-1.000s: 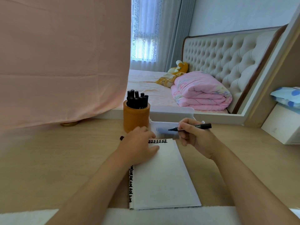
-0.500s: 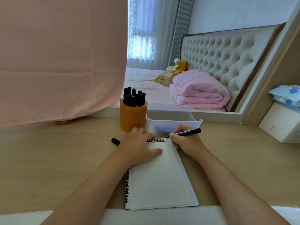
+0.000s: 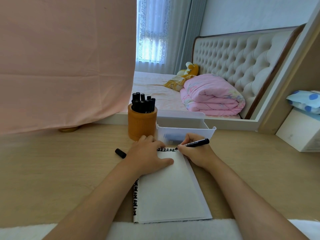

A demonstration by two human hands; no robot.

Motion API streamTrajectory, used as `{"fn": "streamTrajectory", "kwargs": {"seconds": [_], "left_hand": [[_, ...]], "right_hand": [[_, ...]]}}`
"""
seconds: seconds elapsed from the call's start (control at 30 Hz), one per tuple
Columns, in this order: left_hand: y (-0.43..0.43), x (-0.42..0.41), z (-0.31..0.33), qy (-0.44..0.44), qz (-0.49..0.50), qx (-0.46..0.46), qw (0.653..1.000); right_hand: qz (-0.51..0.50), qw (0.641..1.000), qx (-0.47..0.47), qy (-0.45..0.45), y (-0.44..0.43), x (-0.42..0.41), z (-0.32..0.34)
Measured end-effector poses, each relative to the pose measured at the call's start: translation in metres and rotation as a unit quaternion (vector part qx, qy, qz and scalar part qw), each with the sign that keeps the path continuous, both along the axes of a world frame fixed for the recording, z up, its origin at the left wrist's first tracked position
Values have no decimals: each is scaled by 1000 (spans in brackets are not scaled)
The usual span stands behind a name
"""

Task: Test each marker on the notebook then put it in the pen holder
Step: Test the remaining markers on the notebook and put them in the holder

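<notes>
A white paper notebook lies on the pale wooden worktop. The left hand rests on its page, fingers flat and loose. The right hand has its fingers clamped on a thin black marker, its tip touching the page top by a row of black marks. A small black cap lies left of the left hand. Behind stands a round orange-brown wooden pen holder full of black markers.

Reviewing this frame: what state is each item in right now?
marker: uncapped, tip on the page, gripped by right hand
cap: off, lying on desk beside left hand
notebook: open, pressed flat by left hand
pen holder: upright, holding capped markers
tray: upright, contents unclear
</notes>
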State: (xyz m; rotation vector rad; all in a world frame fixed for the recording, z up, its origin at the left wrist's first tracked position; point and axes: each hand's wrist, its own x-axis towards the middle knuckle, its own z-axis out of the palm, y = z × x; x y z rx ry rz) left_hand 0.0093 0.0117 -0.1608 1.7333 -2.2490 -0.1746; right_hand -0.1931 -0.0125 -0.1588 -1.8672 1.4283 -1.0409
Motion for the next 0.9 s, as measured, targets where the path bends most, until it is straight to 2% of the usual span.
{"fn": "streamTrajectory", "kwargs": {"seconds": [0.5,0.9], "left_hand": [[2,0,1,9,1,-5,1000],[2,1,0,5,-1,-12,1000]], "right_hand": [[10,1000,-4,15,1,-1,0],[13,1000,-2,-9,2,-2,1]]}}
